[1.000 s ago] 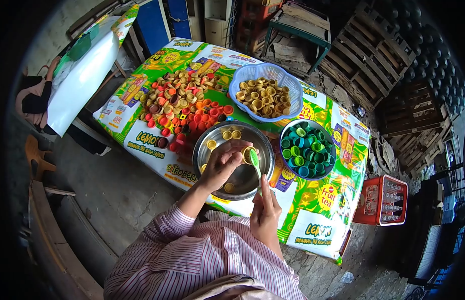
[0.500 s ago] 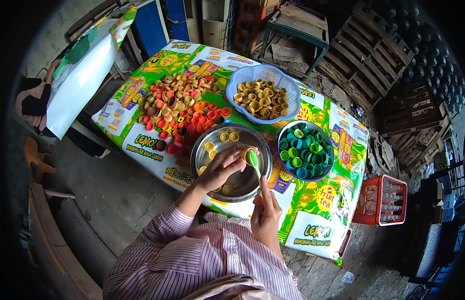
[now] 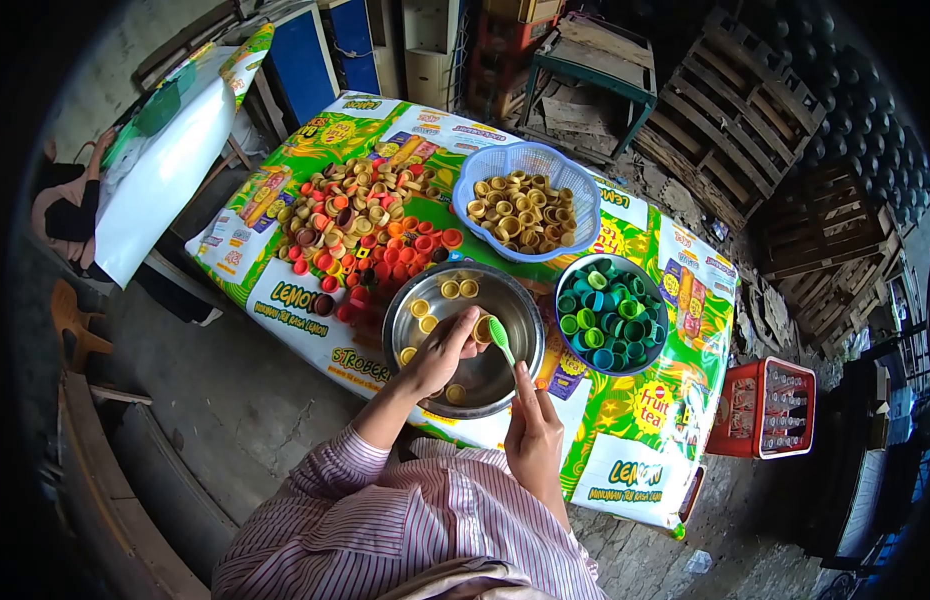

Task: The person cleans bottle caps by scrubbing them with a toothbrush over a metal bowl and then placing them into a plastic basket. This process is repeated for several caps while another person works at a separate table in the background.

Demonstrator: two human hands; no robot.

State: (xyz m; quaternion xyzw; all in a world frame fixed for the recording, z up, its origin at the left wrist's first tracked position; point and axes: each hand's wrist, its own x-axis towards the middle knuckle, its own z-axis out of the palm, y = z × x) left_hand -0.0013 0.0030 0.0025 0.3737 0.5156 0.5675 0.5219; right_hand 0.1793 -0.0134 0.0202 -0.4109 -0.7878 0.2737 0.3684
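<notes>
- Pink-striped cloth of a shirt (image 3: pixel 385 520) is seen at the bottom of the frame.
- Below centre, a green-and-white toothbrush (image 3: pixel 503 345) is gripped by its handle in the right hand (image 3: pixel 534 440).
- At the centre, a yellow cap (image 3: pixel 482 329) is pinched in the fingers of the left hand (image 3: pixel 443 358), over a steel bowl (image 3: pixel 492 385); the bristles are held at its rim, though contact cannot be told.
- Loose yellow caps (image 3: pixel 449 289) are scattered inside the bowl.
- Right of it, green caps (image 3: pixel 625 310) are held in a round bowl (image 3: pixel 666 318).
- Upper left of the steel bowl, mixed red and tan caps (image 3: pixel 350 215) are heaped on the printed table cover (image 3: pixel 625 480).
- Farther up, tan caps (image 3: pixel 520 212) are contained in a blue basket (image 3: pixel 586 190).
</notes>
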